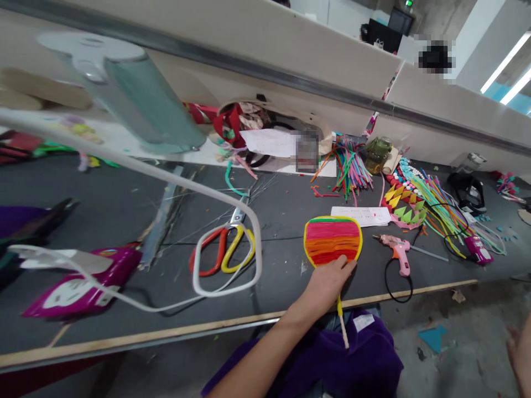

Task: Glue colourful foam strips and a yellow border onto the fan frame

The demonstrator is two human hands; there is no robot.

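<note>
A fan-shaped piece (333,235) striped in pink, orange and red, with a yellow rim and a thin handle, lies near the table's front edge. My left hand (329,282) comes in from below and grips its lower edge, fingers bent over the stripes. The handle sticks out past the table edge above purple cloth. At the far right border my right hand (520,351) is blurred and mostly cut off, away from the table; its fingers are hard to make out. A pink glue gun (399,253) lies right of the fan-shaped piece, beside folded paper (360,215).
Red-and-yellow scissors (223,250) lie left, under the white frame of a lamp (260,249). A magenta packet (89,279) is farther left. Pipe cleaners (352,166), a green jar (377,153) and a leafy yellow-green band (404,205) stand or lie toward the back right.
</note>
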